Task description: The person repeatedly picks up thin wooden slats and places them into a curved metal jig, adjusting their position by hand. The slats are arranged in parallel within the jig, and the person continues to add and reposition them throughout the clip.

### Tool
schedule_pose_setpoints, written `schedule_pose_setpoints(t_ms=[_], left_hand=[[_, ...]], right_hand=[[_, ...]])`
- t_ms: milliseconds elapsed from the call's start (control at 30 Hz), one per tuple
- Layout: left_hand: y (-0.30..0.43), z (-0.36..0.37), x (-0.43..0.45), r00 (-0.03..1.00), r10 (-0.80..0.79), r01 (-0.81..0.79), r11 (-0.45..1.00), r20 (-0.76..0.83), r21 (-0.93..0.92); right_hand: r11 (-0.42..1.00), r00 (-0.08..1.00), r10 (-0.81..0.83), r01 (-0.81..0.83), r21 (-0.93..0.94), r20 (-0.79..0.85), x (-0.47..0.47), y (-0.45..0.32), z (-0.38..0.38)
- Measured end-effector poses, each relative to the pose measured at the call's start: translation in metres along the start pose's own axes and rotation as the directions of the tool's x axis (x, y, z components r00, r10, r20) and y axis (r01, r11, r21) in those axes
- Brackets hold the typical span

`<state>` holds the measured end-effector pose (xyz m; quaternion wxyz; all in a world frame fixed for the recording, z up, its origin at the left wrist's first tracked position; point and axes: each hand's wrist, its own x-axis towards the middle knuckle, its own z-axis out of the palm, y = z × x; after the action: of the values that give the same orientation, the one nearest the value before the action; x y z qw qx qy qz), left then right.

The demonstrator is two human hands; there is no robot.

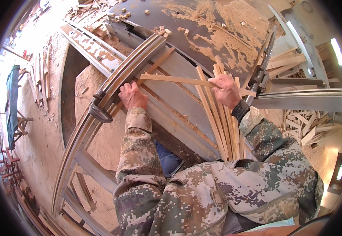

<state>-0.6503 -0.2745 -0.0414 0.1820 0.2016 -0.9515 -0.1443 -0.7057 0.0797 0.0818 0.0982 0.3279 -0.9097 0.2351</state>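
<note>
My right hand [225, 90] is closed around a thin wooden strip [173, 79] near its right end. The strip reaches left across a grey metal machine table [171, 97], its free end above my left hand. My left hand [133, 96] rests with bent fingers at the inner side of a long metal rail [129, 63]; whether its fingertips grip anything is hidden. Several more wooden strips [215, 124] lie fanned out on the table, running from beneath my right hand towards my jacket. A dark clamp-like block [100, 113] sits on the rail, below and left of my left hand.
Sawdust and small wood blocks [167, 32] lie on the dark surface beyond the rail. At the right are a metal bar with a fitting [259, 75], another rail [300, 98] and piled wood offcuts [306, 124]. Long wood pieces [42, 73] lie on the floor at the left.
</note>
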Motion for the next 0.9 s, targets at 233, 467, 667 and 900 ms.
schedule_pose_setpoints(t_ms=[233, 467, 667, 900], left_hand=[[0.036, -0.036, -0.076, 0.919, 0.223, -0.136, 0.953, 0.324, -0.272], [0.054, -0.071, -0.034, 0.961, 0.248, -0.27, 0.935, -0.119, -0.232], [0.018, -0.052, 0.029, 0.978, 0.162, -0.162, 0.987, -0.129, 0.003], [0.013, -0.061, 0.03, 0.994, 0.032, -0.016, 0.989, -0.107, 0.146]], right_hand=[[0.963, 0.964, -0.26, 0.263, -0.061, 0.049, 0.078, -0.012, 0.04], [0.899, 0.895, -0.436, 0.429, 0.087, 0.094, 0.141, -0.049, 0.112], [0.88, 0.886, -0.464, 0.458, 0.127, 0.015, 0.175, -0.052, 0.145], [0.9, 0.886, -0.433, 0.433, -0.038, -0.164, 0.143, -0.072, 0.147]])
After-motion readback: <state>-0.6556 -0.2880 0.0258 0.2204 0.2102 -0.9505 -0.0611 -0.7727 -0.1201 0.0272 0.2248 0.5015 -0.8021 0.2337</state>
